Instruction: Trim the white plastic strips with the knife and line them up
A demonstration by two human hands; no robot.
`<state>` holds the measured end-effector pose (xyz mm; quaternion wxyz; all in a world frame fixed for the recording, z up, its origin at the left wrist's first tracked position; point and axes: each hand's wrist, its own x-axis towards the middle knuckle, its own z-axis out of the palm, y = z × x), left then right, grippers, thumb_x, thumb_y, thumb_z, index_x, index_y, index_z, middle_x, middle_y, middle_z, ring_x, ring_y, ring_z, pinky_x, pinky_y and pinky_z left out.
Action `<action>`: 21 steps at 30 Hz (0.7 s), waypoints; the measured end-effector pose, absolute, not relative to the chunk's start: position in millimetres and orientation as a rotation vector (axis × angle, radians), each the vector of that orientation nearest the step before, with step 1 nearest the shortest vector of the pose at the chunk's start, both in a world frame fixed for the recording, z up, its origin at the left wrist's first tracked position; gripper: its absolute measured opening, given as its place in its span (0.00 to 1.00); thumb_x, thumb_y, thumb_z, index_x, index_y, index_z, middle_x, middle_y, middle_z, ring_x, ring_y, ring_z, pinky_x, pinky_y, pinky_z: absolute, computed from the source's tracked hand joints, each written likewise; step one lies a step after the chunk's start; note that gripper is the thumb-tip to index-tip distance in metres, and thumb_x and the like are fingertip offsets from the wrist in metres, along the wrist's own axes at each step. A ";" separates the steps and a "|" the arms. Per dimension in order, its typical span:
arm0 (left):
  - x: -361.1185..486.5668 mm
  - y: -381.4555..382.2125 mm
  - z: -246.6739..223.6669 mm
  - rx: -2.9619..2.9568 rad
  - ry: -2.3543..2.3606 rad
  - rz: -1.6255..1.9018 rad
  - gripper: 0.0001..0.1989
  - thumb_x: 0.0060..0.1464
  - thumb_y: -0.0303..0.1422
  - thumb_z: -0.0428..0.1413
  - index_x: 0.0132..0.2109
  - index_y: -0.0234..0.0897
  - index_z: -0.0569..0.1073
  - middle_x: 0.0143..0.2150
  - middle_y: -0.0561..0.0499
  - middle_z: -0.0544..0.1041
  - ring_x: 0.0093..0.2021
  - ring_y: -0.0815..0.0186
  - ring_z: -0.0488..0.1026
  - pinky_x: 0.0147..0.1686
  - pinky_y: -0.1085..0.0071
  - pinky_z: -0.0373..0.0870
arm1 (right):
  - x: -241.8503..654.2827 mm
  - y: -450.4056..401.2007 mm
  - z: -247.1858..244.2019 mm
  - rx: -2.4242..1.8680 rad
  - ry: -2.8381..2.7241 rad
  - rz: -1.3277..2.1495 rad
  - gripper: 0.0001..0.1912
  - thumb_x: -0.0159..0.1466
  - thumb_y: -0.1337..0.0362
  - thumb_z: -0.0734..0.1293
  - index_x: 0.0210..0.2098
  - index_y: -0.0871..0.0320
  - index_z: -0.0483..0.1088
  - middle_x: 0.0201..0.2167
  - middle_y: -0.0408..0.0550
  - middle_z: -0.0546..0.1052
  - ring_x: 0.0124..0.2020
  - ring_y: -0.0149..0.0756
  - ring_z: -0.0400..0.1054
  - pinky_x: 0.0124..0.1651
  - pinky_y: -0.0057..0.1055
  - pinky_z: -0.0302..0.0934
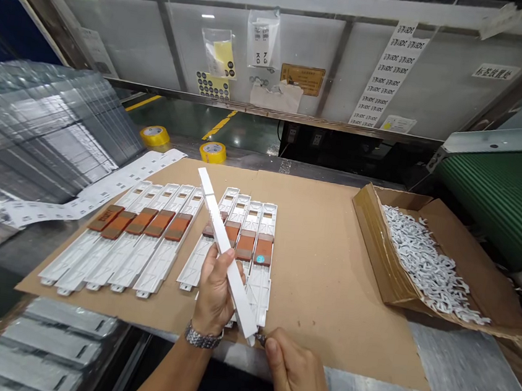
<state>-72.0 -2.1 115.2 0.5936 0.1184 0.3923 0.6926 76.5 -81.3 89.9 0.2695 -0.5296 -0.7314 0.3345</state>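
My left hand (pixel 214 293), with a metal watch on its wrist, is closed round the middle of a long white plastic bar (pixel 238 291). The bar slants from upper left down toward my right hand (pixel 296 373). That hand is closed on a small dark tool (pixel 261 340), whose tip meets or nearly meets the bar's lower end; most of the tool is hidden in the fist. Beneath the bar lie several white plastic rails (pixel 258 295), each with a reddish-brown block (pixel 245 245) across it. More such rails (pixel 154 274) lie side by side to the left.
Brown cardboard (pixel 315 251) covers the metal table (pixel 466 372). An open carton (pixel 369 250) of small white hooks (pixel 426 262) stands right. Two yellow tape rolls (pixel 212 152) sit at the back. Wrapped clear stacks (pixel 62 131) stand left; wrapped white parts (pixel 33 367) lie below.
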 end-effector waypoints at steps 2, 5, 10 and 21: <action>-71.5 -1.9 114.9 0.282 0.917 1.606 0.14 0.47 0.32 0.59 0.37 0.40 0.60 0.20 0.63 0.61 0.15 0.79 0.54 0.14 0.83 0.52 | 75.6 -81.1 90.7 -1.439 -1.971 0.913 0.21 0.69 0.54 0.49 0.23 0.55 0.58 0.18 0.37 0.65 0.19 0.27 0.60 0.24 0.23 0.46; -71.5 -2.2 114.8 0.291 0.922 1.603 0.13 0.48 0.32 0.59 0.36 0.40 0.60 0.20 0.63 0.61 0.15 0.79 0.54 0.14 0.83 0.52 | 75.1 -80.9 92.5 -1.448 -1.986 0.906 0.22 0.69 0.54 0.49 0.23 0.55 0.58 0.18 0.38 0.65 0.19 0.28 0.60 0.24 0.24 0.46; -72.7 -3.4 115.7 0.302 0.933 1.601 0.13 0.48 0.32 0.59 0.36 0.40 0.60 0.19 0.63 0.60 0.15 0.79 0.54 0.14 0.83 0.52 | 75.4 -80.9 95.2 -1.448 -2.000 0.901 0.22 0.69 0.53 0.49 0.22 0.55 0.57 0.17 0.37 0.65 0.18 0.27 0.59 0.23 0.24 0.45; -72.1 -1.7 114.1 0.353 0.969 1.608 0.12 0.49 0.33 0.59 0.37 0.40 0.63 0.20 0.63 0.60 0.15 0.79 0.54 0.14 0.82 0.52 | 78.2 -81.4 91.8 -1.452 -2.136 0.976 0.22 0.69 0.53 0.48 0.24 0.55 0.57 0.19 0.38 0.68 0.19 0.28 0.62 0.23 0.25 0.43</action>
